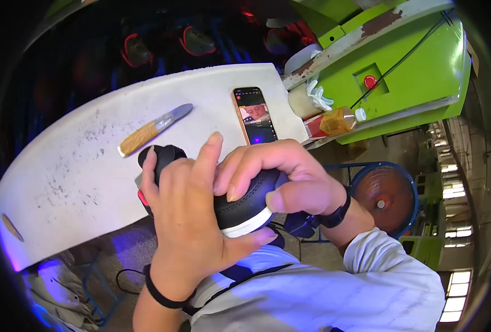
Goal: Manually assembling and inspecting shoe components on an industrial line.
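Note:
A black shoe (238,206) with a white sole edge and visible stitching is held between my two hands over the near edge of the white table. My left hand (187,216) lies across it, fingers reaching over the upper and thumb out toward the sole. The toe end is gripped by my right hand (289,177), its thumb at the white edge and its fingers curled over the top. Black padded material and a red patch show past my left fingers. Beyond the shoe, a knife (155,129) with a tan wrapped handle lies on the table.
The curved white table (85,182) carries a lit phone (255,116) leaning near its right end. Beside it are a container with white gloves (315,95) and an amber bottle (339,122). A green machine (417,77) and a blue-framed fan (384,199) stand to the right.

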`<state>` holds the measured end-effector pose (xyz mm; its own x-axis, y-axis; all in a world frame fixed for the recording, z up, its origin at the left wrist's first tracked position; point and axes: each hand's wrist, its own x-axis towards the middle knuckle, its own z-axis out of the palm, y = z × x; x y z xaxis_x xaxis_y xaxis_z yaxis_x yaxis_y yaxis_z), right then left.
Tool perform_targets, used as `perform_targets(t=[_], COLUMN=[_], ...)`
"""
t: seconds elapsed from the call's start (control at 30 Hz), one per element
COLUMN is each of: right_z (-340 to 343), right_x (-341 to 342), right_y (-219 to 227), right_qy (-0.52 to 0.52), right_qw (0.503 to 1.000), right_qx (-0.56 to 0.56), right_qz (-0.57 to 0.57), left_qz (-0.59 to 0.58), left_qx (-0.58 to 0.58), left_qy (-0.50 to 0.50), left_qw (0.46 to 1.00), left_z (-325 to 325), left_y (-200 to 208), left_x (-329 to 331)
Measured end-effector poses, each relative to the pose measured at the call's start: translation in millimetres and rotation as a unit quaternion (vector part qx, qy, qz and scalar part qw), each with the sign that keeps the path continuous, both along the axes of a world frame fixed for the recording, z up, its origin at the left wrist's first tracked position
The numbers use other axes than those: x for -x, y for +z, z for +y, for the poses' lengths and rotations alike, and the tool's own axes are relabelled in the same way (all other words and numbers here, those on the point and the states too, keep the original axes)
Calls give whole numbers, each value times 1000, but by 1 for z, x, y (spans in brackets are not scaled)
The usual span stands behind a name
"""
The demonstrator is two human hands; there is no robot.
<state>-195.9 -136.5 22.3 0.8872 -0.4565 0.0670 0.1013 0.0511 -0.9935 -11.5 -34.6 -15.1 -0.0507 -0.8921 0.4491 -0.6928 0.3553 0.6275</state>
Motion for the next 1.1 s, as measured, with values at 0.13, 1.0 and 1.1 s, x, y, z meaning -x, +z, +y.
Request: perform_targets(t=[0.13, 1.0, 1.1], right_z=[6, 106, 92], right_x=[-4, -38, -43], right_y=[9, -48, -52], right_qy=[-14, -150, -174], right_qw=[994, 932, 890], right_qx=[106, 287, 373], right_qz=[11, -164, -196], left_qz=[14, 157, 118], left_qx=[29, -28, -2], left_qy=[2, 152, 139], left_qw=[999, 975, 983], left_z=[3, 115, 124], left_y=[-6, 45, 32], left_x=[0, 14, 1])
